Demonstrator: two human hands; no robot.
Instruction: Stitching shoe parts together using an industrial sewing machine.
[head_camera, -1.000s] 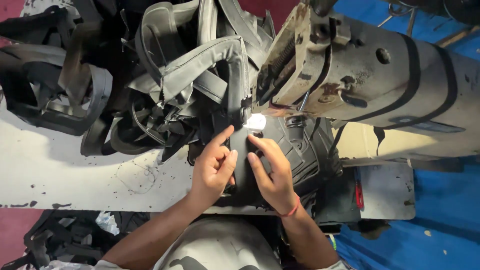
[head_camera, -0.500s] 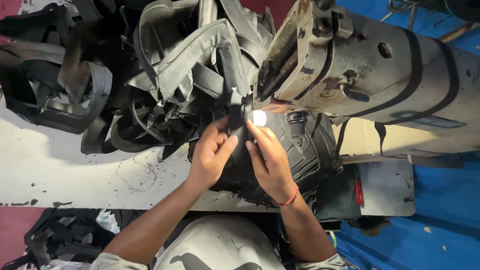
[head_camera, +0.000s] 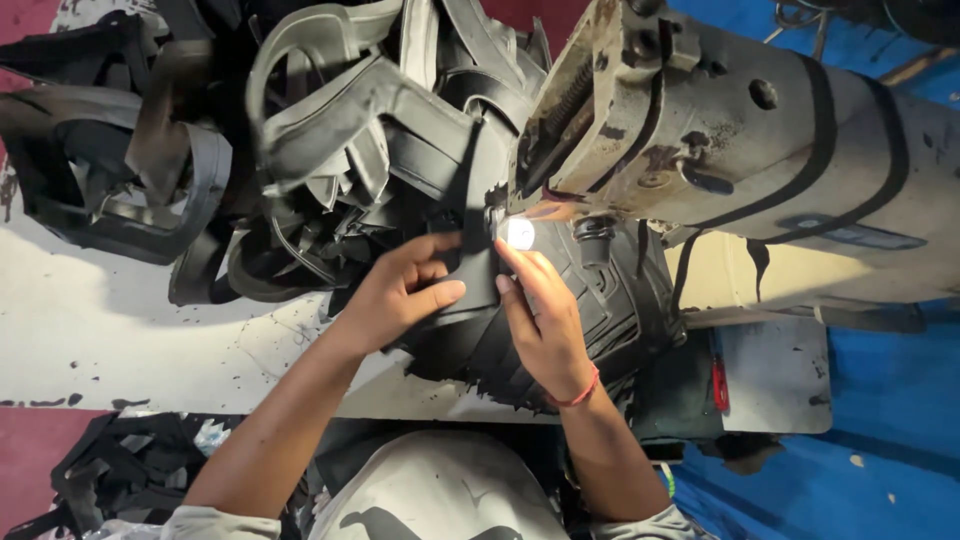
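A black fabric panel with stitched ridges (head_camera: 600, 310) lies on the white table under the head of a worn grey sewing machine (head_camera: 720, 130). My left hand (head_camera: 405, 295) presses flat on the panel's left part, fingers spread toward the needle. On the right, my right hand (head_camera: 540, 320) pinches the fabric edge just below the machine's small bright lamp (head_camera: 520, 234). A red band circles my right wrist. The needle itself is hidden behind the glare and the fabric.
A heap of grey and black bag parts with straps (head_camera: 330, 130) fills the table's back left. The scuffed white tabletop (head_camera: 110, 330) shows at the left. More black scraps (head_camera: 120, 470) lie on the floor at lower left. Blue floor (head_camera: 880, 470) lies at the right.
Both hands have pushed the panel up toward the machine's lamp. The heap of bag parts has shifted slightly with it.
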